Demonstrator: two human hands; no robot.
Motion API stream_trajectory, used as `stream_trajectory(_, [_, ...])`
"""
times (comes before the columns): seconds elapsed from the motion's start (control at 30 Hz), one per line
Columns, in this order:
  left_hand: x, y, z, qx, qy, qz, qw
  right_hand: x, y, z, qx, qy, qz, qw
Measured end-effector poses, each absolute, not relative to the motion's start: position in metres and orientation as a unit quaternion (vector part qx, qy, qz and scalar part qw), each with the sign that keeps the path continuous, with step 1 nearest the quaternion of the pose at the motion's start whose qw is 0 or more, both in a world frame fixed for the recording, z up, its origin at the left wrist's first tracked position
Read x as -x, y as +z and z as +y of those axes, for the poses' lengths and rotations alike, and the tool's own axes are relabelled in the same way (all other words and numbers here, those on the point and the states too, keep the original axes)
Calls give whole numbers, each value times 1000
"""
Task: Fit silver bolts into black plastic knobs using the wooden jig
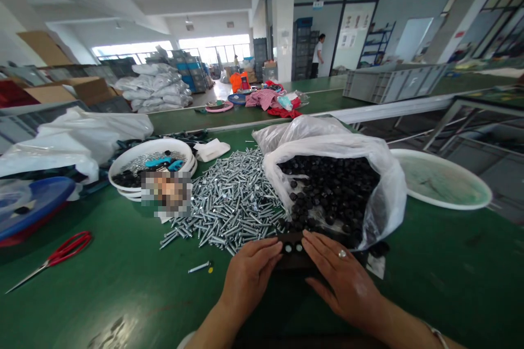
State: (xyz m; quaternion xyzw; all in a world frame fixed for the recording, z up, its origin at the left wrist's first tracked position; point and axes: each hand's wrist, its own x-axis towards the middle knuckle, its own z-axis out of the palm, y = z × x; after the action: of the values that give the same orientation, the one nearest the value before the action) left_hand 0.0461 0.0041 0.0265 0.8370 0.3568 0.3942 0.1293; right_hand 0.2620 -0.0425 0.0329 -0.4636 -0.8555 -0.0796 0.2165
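A dark block [293,258] with two round, light-coloured spots on its top lies at the near middle of the green table. My left hand [250,268] has its fingers pressed together against the block's left side. On the right side my right hand [341,278] rests its fingertips on the block, fingers stretched out and thumb apart, a ring on one finger. Just beyond lie a heap of silver bolts [233,196] and an open clear plastic bag [387,191] full of black round parts [327,191]. One loose bolt [199,268] sits left of my left hand.
Red-handled scissors [67,251] and a blue tray [41,202] are at the left. White round trays [153,166] hold small parts. A white round lid [446,180] lies at the right. Behind stand a grey crate [393,83] and a person [317,55].
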Motion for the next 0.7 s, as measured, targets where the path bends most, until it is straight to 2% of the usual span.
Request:
stream_trajectory(0.13, [-45, 23, 7, -822, 405, 360, 177, -274, 30, -43, 453, -29, -866, 209])
stream_trajectory(0.27, [-43, 29, 9, -811, 381, 378, 233, -317, 36, -9, 536, -69, -794, 278])
stream_trajectory(0.33, [-46, 40, 14, -802, 376, 401, 233, -340, 39, 15, 586, -99, -768, 238])
stream_trajectory(0.47, [-71, 70, 37, -841, 297, 400, 211, -363, 42, 53, 603, -42, -792, 88])
stream_trajectory(0.53, [-91, 81, 52, -870, 230, 388, 198, -363, 41, 61, 601, -27, -796, 69])
stream_trajectory(0.7, [-150, 78, 85, -917, 96, 354, 155, -362, 36, 63, 614, -20, -784, 87])
